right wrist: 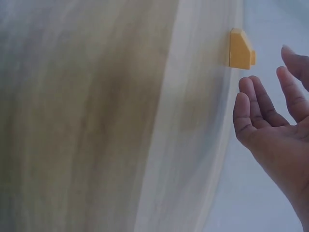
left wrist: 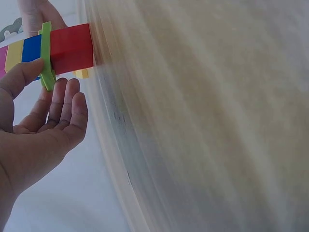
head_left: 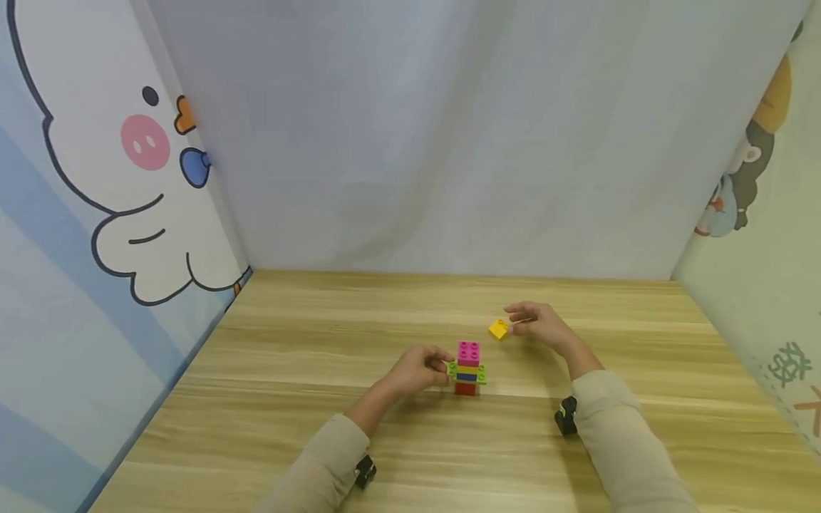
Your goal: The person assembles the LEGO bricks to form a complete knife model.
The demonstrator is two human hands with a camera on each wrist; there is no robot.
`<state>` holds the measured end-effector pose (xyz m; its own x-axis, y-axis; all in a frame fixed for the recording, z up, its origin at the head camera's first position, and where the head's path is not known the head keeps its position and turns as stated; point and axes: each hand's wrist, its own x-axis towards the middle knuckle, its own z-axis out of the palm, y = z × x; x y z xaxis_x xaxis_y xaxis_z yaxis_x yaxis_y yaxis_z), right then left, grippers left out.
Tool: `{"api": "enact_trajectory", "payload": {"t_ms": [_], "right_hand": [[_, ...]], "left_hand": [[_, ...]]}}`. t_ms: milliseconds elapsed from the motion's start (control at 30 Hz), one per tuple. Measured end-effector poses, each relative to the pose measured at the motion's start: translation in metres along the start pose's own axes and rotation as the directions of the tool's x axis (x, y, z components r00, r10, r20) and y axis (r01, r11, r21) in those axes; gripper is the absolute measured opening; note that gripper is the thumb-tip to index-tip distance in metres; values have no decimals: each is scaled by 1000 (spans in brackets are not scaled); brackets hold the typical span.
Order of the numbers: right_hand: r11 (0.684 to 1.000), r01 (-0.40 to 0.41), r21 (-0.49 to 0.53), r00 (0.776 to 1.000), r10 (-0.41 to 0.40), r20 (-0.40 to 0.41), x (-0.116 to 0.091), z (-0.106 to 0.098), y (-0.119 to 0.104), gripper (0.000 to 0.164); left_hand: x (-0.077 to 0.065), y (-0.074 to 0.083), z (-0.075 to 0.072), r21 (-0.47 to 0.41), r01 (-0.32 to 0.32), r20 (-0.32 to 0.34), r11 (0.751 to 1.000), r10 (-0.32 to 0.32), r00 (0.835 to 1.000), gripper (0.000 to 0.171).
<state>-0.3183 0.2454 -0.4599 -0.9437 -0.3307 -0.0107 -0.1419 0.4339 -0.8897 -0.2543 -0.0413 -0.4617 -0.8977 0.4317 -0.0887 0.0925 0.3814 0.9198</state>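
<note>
A tower of toy building bricks (head_left: pixel 467 356) stands upright on the table, red at the bottom, then a green plate (left wrist: pixel 46 53), blue, yellow and pink on top. The green plate juts out on both sides. My left hand (head_left: pixel 420 370) is at the tower's left, pinching the plate's end between thumb and fingers. A loose yellow sloped brick (right wrist: pixel 240 50) lies behind the tower, slightly right. Just right of that brick is my right hand (head_left: pixel 541 326), fingers spread and loosely bent, apart from it in the right wrist view.
The wooden table (head_left: pixel 288 399) reaches back to a pale curtain (head_left: pixel 417 142). A cartoon-printed cloth (head_left: pixel 77 342) hangs at the left, another printed cloth (head_left: pixel 737 285) at the right. Small black devices are worn at both wrists.
</note>
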Motion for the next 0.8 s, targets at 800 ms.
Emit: {"api": "enact_trajectory", "payload": {"t_ms": [800], "right_hand": [[990, -59, -128, 998, 60, 5, 24, 11, 16, 56]], "left_hand": [[4, -3, -1, 4, -6, 5, 1000, 6, 1000, 33]]}}
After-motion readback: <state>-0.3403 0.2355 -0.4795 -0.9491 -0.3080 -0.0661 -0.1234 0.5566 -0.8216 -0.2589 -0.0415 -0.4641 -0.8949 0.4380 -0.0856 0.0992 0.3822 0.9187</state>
